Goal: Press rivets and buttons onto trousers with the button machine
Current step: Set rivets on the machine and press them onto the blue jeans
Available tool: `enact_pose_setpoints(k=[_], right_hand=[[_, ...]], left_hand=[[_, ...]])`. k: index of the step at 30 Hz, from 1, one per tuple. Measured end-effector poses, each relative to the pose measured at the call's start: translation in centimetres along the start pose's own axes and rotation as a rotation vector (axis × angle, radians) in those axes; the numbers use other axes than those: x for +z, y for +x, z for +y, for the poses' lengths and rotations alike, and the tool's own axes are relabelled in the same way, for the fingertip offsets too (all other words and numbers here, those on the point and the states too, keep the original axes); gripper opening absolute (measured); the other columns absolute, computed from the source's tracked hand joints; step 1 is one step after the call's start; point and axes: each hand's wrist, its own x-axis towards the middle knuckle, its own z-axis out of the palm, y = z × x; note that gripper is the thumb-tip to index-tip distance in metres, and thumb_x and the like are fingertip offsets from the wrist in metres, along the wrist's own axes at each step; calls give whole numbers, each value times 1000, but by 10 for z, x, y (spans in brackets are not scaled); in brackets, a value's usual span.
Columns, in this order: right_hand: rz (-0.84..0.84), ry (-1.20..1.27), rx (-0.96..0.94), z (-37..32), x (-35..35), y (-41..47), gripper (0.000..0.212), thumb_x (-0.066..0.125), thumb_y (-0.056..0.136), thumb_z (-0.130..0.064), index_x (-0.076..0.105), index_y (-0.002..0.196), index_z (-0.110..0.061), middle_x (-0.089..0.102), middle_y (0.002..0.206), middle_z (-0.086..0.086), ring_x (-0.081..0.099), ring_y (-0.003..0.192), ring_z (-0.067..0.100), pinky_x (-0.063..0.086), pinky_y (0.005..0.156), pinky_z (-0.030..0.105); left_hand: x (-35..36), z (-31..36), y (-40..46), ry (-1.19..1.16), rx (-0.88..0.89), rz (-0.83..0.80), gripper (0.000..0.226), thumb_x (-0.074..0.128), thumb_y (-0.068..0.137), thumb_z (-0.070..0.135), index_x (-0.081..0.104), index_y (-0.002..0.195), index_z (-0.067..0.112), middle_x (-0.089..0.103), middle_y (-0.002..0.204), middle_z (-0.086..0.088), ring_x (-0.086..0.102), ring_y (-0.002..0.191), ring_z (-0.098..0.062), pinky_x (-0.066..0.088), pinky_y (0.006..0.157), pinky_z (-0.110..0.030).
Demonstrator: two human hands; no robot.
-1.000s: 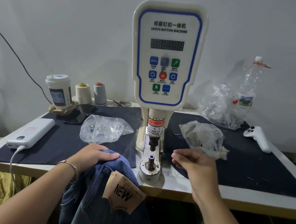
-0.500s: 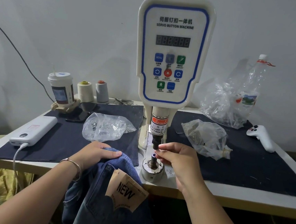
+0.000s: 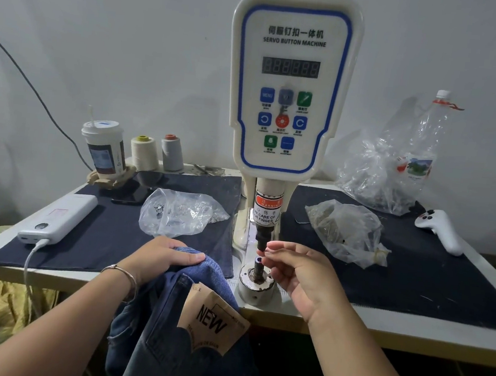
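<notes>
From the head view, I see the button machine (image 3: 290,85) standing at centre frame on the tabletop (image 3: 408,333), its punch (image 3: 263,240) hanging just above the lower die (image 3: 257,269). My right hand (image 3: 301,279), right of centre, has its fingertips (image 3: 271,252) pinched together at the tip of the punch; whatever small part they hold is too small for me to make out. My left hand (image 3: 161,255), left of centre, lies curled over a bunched fold of the blue trousers (image 3: 173,326), gripping the cloth at the tabletop's front edge just left of the die. The trousers hang down from there into the lower middle of the frame, with a brown paper tag (image 3: 212,321) reading NEW on them. A clear bag of metal parts (image 3: 178,211) lies on the dark mat left of the machine, another bag (image 3: 348,231) on its right. A white power bank (image 3: 59,218) sits at the left edge.
</notes>
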Motion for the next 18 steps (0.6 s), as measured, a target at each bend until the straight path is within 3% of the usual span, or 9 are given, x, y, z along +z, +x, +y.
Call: enact_pose_setpoints(k=[8, 15, 18], right_hand=[[20, 138, 176, -6, -3, -2, 10, 62, 80, 10, 64, 87, 2, 73, 77, 20, 67, 52, 14, 49, 41, 16], [18, 86, 163, -9, -4, -2, 11, 61, 82, 10, 65, 86, 1, 73, 85, 22, 69, 54, 15, 49, 41, 16], [1, 61, 147, -10, -5, -4, 11, 60, 83, 9, 65, 86, 0, 73, 86, 22, 69, 56, 15, 49, 42, 16]], left_hand=[[0, 1, 0, 23, 7, 2, 28, 78, 79, 36, 68, 68, 13, 66, 67, -6, 59, 61, -14, 44, 63, -25], [0, 1, 0, 26, 10, 4, 29, 78, 78, 37, 67, 59, 19, 66, 64, -3, 58, 59, -12, 43, 61, -22], [0, 1, 1, 29, 11, 10, 28, 78, 78, 37, 68, 66, 14, 65, 65, -4, 58, 61, -13, 43, 61, -23]])
